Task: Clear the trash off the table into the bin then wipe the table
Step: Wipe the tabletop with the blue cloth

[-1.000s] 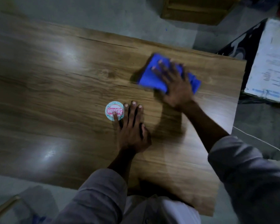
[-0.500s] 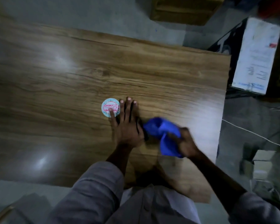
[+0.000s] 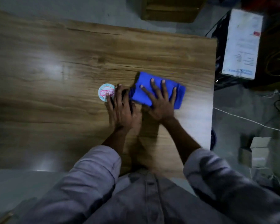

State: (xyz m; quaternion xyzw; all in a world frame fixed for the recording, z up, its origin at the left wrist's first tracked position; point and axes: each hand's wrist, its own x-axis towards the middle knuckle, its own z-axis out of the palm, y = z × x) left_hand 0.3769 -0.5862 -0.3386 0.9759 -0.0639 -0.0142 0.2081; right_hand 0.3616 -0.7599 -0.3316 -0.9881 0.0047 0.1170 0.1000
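A folded blue cloth (image 3: 141, 88) lies on the wooden table (image 3: 55, 78) right of centre. My right hand (image 3: 160, 101) presses flat on the cloth with fingers spread. My left hand (image 3: 121, 109) rests flat on the table just left of the cloth, fingers apart, holding nothing. Its fingertips touch a round white sticker with pink print (image 3: 105, 92) stuck on the tabletop. No loose trash or bin shows.
The table's right edge runs close to the cloth. Beyond it a white printed box (image 3: 242, 44) stands on dark equipment, with cables (image 3: 249, 120) and small cardboard boxes (image 3: 255, 152) on the grey floor. A wooden crate (image 3: 170, 8) sits past the far edge.
My right hand has pushed the blue cloth from the near edge outward and to the right, and it now lies flattened under the palm. My left hand stayed by the sticker.
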